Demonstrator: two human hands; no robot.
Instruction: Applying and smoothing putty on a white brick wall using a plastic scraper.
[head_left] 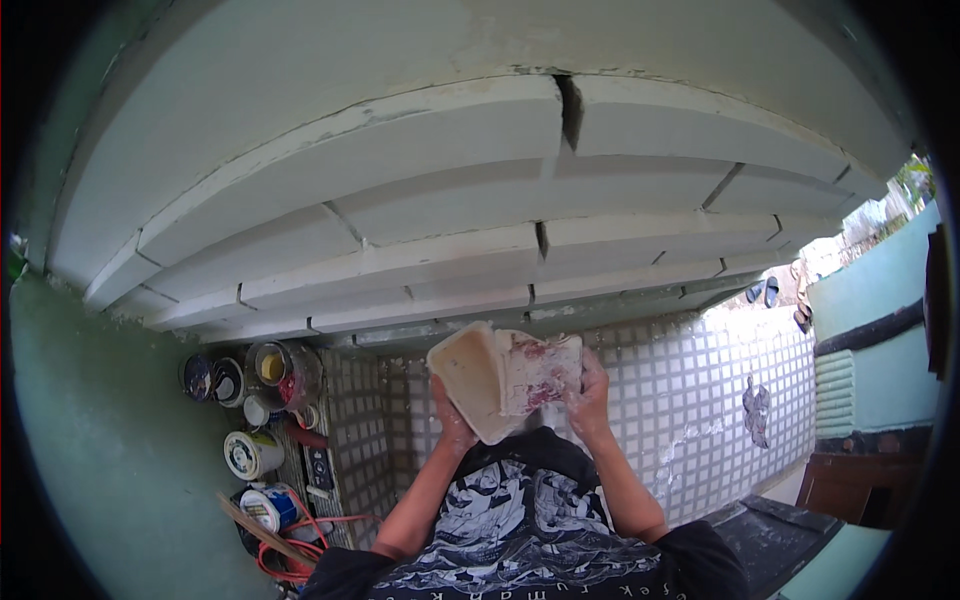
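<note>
In front of my chest, my left hand is wrapped round the lower left side of a cream rectangular tub. The tub is tilted, and its inside looks coated with pale paste. My right hand grips the right edge of a flat rectangular piece, smeared white with reddish patches. This piece overlaps the tub's right rim; whether it is a scraper or a stiff sheet I cannot tell. White residue marks both hands.
Ahead rises a pale stepped surface with dark gaps. At left stand a white bucket, a blue-and-white pail and an orange cord. A crumpled grey rag lies on the checkered floor; dark footwear sits farther right.
</note>
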